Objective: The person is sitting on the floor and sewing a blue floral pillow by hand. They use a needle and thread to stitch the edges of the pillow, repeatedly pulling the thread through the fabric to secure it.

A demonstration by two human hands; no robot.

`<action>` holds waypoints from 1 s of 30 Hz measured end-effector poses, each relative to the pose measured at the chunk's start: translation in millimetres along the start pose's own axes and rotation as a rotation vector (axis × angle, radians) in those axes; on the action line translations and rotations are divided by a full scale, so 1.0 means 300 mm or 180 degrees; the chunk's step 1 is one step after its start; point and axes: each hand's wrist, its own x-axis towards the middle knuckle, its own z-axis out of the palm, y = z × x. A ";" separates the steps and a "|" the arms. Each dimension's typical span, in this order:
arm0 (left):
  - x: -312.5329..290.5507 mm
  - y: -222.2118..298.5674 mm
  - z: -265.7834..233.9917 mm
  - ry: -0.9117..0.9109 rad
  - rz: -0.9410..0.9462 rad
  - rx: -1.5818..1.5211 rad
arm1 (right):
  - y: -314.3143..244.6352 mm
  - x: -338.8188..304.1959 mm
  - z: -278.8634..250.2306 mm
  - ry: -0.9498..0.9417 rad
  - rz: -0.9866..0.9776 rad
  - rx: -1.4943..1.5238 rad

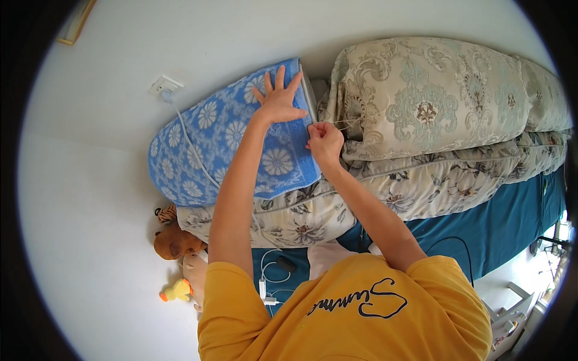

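Observation:
My left hand lies with its fingers spread on a pillow in a blue terry cover with white flowers, close to its right edge. At that same edge my right hand is closed in a pinch. Whatever its fingertips hold is hidden. Thin pale strings run between my right hand and a beige brocade pillow on the right. A strip of pale inner pillow shows past the blue cover's edge.
A folded floral quilt lies under the pillows on a teal sheet. A white cable crosses the blue cover from a wall socket. Plush toys, including a yellow duck, sit at the left. A charger cable lies near me.

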 end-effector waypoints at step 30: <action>-0.008 0.016 -0.002 -0.0102 0.0000 0.0183 | -0.036 0.027 -0.103 -0.0750 0.0541 0.0257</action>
